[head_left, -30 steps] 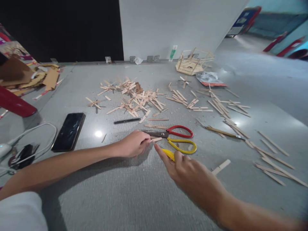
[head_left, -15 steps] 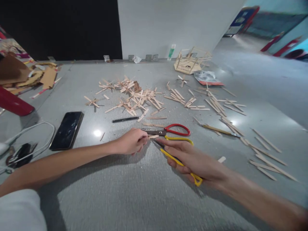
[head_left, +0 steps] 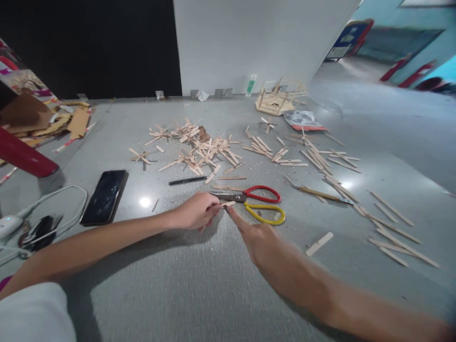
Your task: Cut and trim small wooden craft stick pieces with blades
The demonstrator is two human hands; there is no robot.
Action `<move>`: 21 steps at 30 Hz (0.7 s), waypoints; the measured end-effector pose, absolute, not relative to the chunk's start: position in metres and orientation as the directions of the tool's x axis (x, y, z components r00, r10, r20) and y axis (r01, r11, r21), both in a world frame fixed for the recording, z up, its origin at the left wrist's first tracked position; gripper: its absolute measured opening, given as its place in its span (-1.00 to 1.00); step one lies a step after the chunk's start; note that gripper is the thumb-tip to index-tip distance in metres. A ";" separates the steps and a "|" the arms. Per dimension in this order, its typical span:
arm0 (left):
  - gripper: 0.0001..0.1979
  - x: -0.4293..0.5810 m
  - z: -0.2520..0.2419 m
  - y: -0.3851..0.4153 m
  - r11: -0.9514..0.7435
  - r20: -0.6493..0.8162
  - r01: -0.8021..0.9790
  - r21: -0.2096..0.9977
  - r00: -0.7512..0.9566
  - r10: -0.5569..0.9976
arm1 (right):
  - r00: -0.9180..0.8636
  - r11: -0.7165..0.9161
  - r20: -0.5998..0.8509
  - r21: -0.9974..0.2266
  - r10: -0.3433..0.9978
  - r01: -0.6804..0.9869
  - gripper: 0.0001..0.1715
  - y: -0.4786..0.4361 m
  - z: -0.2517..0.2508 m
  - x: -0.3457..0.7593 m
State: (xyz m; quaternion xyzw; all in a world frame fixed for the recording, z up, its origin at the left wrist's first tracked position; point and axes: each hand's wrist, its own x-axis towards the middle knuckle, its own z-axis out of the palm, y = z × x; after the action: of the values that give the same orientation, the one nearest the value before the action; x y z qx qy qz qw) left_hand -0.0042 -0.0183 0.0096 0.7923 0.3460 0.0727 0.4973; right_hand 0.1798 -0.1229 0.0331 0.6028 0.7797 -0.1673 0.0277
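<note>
My left hand (head_left: 197, 210) is closed, pinching a small wooden craft stick (head_left: 228, 204) whose free end sticks out to the right. My right hand (head_left: 261, 237) reaches in from the lower right with its index finger stretched out, the fingertip at the stick's free end. Its other fingers are tucked out of sight, and no tool shows in it. Just beyond both hands lie scissors (head_left: 242, 196) with one red and one yellow handle loop. A loose craft stick (head_left: 319, 243) rests to the right of my right hand.
A pile of craft sticks (head_left: 210, 149) covers the middle, with more sticks (head_left: 402, 225) at right. A phone (head_left: 104, 197) and white cable (head_left: 83, 194) lie left. Behind stand a stick-built frame (head_left: 276, 102) and glue tube (head_left: 251, 85). A black pen (head_left: 187, 180) and craft knife (head_left: 320, 193) lie nearby.
The yellow-handled tool that was in my right hand is no longer visible. That hand's index finger now extends to the stick. My left hand keeps its pinch; the view has shifted slightly.
</note>
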 end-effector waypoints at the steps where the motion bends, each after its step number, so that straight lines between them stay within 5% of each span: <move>1: -0.64 -0.004 0.009 -0.018 -0.257 -0.228 0.470 0.844 0.750 0.621 | -0.268 0.154 -0.253 -0.394 0.930 0.906 -0.28 -0.117 0.037 0.184; 4: -0.68 -0.005 0.006 -0.018 -0.225 -0.235 0.465 0.856 0.739 0.632 | -0.189 -0.259 -0.473 -0.726 0.860 0.637 -0.45 -0.101 0.051 0.196; 8: -0.71 -0.005 0.005 -0.019 -0.223 -0.229 0.460 0.859 0.737 0.636 | -0.180 -0.704 -0.719 -0.695 0.671 0.146 -0.45 -0.095 0.058 0.200; 14: -0.69 -0.006 0.008 -0.019 -0.233 -0.235 0.471 0.851 0.737 0.634 | -0.254 -0.778 -0.737 -0.608 0.627 -0.155 -0.46 -0.099 0.041 0.204; 21: -0.73 -0.009 0.024 -0.010 -0.182 -0.246 0.479 0.859 0.697 0.673 | -0.171 -0.642 -0.649 -0.760 0.741 0.102 -0.43 -0.106 0.048 0.218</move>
State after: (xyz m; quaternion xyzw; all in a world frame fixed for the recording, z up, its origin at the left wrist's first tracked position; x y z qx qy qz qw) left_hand -0.0095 -0.0102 0.0239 0.7630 0.3775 0.0943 0.5162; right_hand 0.2182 -0.1056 0.0480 0.5993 0.3517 -0.6796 -0.2351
